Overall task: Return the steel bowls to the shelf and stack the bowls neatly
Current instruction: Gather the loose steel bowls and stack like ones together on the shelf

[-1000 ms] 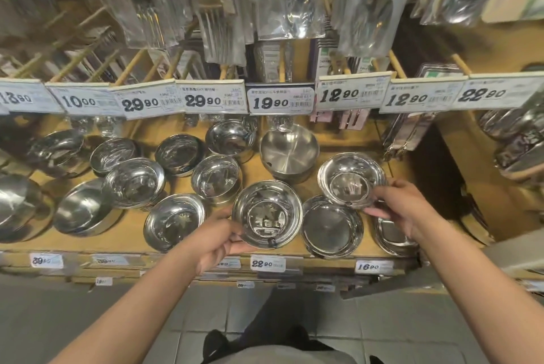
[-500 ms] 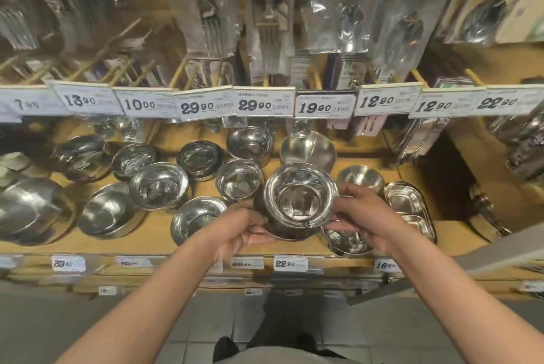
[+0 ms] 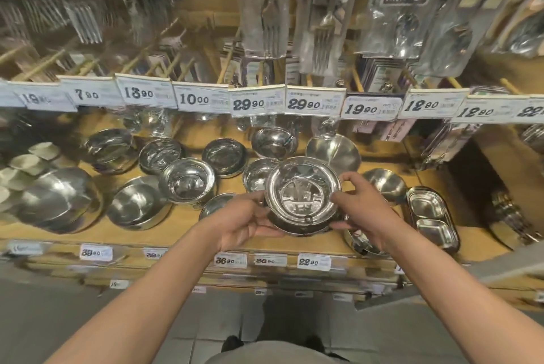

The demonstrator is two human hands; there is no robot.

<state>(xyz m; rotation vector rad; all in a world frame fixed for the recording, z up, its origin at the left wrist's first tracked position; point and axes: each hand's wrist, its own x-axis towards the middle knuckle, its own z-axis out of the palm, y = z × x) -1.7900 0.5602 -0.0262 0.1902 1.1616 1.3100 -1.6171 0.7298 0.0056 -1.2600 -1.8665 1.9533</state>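
I hold a stack of steel bowls (image 3: 303,194) above the front of the wooden shelf (image 3: 182,234), its mouth facing me. My left hand (image 3: 244,221) grips the stack's left rim and underside. My right hand (image 3: 363,210) holds its right rim with thumb and curled fingers. Several other steel bowls stand on the shelf: one (image 3: 187,181) to the left of the stack, one (image 3: 138,206) at the front left, one (image 3: 272,143) at the back. A shallow bowl (image 3: 360,243) lies partly hidden under my right hand.
A two-compartment steel tray (image 3: 432,216) lies at the right of the shelf. Price tags (image 3: 259,103) hang on a rail above the bowls, with packaged forks and spoons (image 3: 323,10) hanging over them. Large bowls (image 3: 56,198) stand at the far left.
Both hands lifted bowls off the shelf and brought them together into one stack held between them. The camera view has shifted left and up.
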